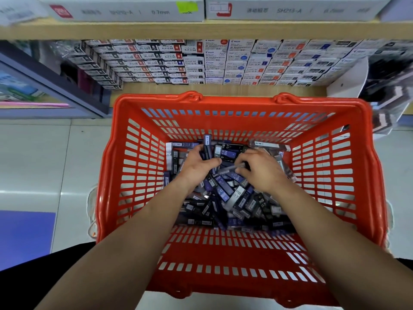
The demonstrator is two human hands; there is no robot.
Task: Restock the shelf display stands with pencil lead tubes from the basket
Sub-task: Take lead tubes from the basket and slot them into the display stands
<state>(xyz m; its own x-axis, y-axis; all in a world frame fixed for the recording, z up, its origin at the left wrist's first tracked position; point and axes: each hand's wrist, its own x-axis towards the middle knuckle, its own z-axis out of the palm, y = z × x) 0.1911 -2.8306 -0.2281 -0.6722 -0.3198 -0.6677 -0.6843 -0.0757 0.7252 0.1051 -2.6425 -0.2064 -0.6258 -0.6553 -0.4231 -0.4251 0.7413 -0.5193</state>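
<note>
Now: red basket sits near centre on the pale tiled floor, just in front of the lower shelf. Both forearms reach down into it from the near edge.

Pencil lead tubes: a loose heap covers the basket bottom, dark blue, black and grey, lying at all angles. Several are marked "HB 0.7".

Left hand: over the far left part of the heap, fingers curled round a small bundle of dark tubes. The bundle stands roughly upright and sticks out past the fingers on the far side.

Right hand: just right of the left hand, near it but apart. Knuckles up, fingers curled down, pinching a pale tube that lies crosswise and points toward the left hand.

Lower shelf: stacked rows of small refill boxes fill the back, labels facing out. Wooden shelf board runs above them and carries two long white cartons, one marked "0.7mm". A white stand at far right is blurred; its contents cannot be read. Purple mat on the floor, near left.
</note>
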